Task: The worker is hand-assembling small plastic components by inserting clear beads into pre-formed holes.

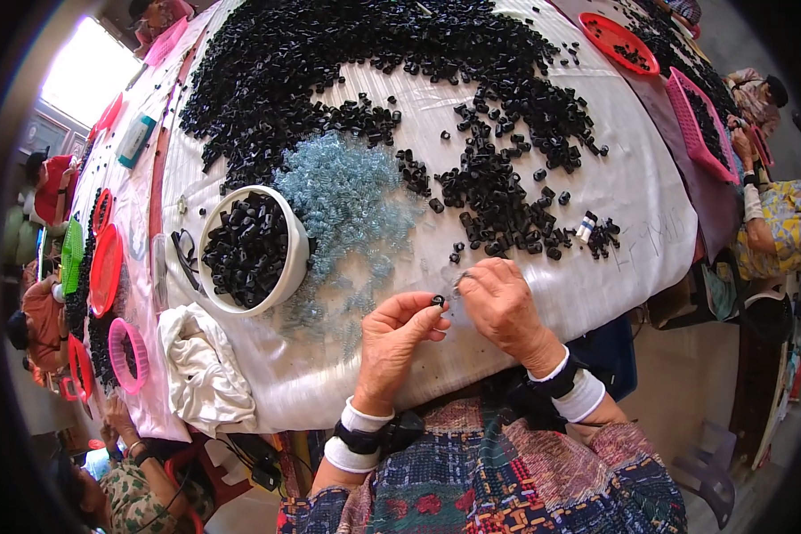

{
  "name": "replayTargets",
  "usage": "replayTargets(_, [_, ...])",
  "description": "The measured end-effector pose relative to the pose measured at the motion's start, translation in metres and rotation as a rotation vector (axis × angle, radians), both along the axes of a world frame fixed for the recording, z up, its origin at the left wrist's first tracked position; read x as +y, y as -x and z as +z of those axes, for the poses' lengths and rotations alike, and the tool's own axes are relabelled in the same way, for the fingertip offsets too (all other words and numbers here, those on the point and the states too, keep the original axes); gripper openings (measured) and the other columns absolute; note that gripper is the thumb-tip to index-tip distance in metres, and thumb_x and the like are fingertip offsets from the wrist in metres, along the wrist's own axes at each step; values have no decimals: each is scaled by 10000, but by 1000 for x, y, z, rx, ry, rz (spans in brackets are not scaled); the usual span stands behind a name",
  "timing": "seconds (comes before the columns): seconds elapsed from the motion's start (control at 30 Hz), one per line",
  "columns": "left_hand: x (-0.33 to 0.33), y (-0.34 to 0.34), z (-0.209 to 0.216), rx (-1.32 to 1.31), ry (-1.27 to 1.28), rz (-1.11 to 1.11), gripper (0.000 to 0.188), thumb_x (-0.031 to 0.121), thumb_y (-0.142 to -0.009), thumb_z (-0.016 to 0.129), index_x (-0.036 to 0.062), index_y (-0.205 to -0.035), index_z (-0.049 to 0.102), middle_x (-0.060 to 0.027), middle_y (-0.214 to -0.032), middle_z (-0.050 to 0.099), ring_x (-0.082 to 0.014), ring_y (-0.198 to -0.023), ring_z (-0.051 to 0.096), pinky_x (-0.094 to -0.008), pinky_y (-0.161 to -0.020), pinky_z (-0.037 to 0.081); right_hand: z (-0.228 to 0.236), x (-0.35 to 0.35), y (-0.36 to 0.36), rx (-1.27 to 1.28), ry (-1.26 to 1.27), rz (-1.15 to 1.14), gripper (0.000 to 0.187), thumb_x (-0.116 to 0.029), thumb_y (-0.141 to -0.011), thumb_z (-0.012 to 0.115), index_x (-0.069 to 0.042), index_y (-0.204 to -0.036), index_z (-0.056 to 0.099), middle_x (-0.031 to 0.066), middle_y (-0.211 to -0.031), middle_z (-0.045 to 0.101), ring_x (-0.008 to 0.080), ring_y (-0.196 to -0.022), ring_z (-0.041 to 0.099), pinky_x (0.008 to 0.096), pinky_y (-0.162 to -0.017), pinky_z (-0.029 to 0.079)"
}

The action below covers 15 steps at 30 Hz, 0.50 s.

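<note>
Near the table's front edge, my left hand [392,341] pinches a small black plastic cap [438,302] between thumb and fingertips. Just right of it, my right hand [505,307] has its fingers pressed together; what they hold, if anything, is too small to make out. The fingertips of both hands are close but apart. Beyond my left hand spreads a heap of tiny pale-blue coil springs [343,191]. Ahead of my right hand lie many loose black plastic pieces [498,196]. A white tub [295,258] full of black pieces [245,249] stands to the left.
A crumpled white cloth [203,369] and dark-framed glasses [185,258] lie on the left. A small white bottle [586,226] stands at the right. A large black heap [267,71] covers the far side. Other people sit at neighbouring tables with a pink basket [699,125] and coloured trays [106,270].
</note>
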<state>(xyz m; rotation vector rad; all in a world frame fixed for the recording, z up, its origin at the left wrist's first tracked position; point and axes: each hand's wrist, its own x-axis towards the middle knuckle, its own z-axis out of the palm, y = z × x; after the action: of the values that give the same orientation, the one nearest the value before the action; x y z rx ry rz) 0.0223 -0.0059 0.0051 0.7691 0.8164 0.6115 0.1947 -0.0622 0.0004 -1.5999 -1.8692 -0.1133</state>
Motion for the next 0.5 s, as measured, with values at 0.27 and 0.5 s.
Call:
replayTargets(0.27, [-3,-5,7,14,-55,-32,201,58,-862,651,-39,-1035,616,-108,-931,681,-157,-793,664,-248,-680,535,25,-4,9,594,-72,-49,248,97,-727,662,13,-957,623,119,-785,611,246,-664,615,328,-560,489])
replayTargets(0.5, [-6,-8,9,35,-131,-51,210,69,-859,662,-37,-1035,621,-95,-913,680,-146,-783,664,-234,-682,522,19,-6,12,577,-78,-24,222,93,-723,664,12,-922,610,125,-745,593,263,-640,600,334,-542,479])
